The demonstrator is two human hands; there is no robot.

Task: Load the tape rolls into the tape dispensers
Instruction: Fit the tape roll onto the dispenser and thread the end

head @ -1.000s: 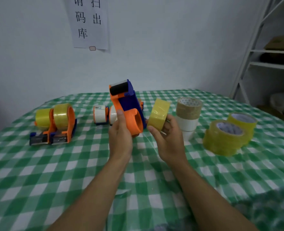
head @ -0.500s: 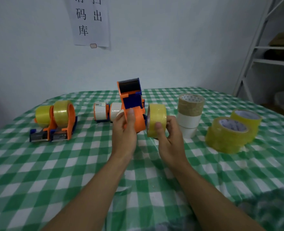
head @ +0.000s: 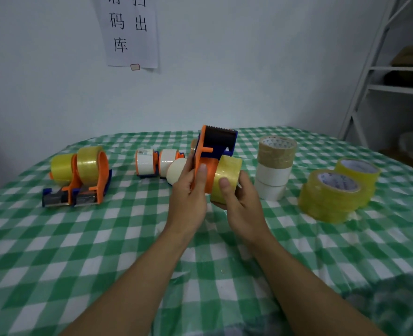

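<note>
The yellow tape roll [head: 227, 173] is held in the air above the middle of the table, its open core against the orange hub of the orange-and-blue tape dispenser [head: 215, 152]. The right hand [head: 242, 204] grips the roll, thumb on its near face and fingers curled behind it. The left hand [head: 188, 197] holds the dispenser upright by its orange side plate, thumb pressed on the hub, black roller at the top.

Just behind the left hand lies a white roll [head: 176, 169], beside 2 white-tape dispensers [head: 152, 162]. Further left, 2 yellow-tape dispensers [head: 79, 175] rest on the green checked tablecloth [head: 103, 238]. To the right stands a stack of 3 rolls [head: 274, 166], brown on top, and near it 2 stacks of yellow rolls [head: 331, 195]. A printed sheet [head: 130, 32] hangs on the wall.
</note>
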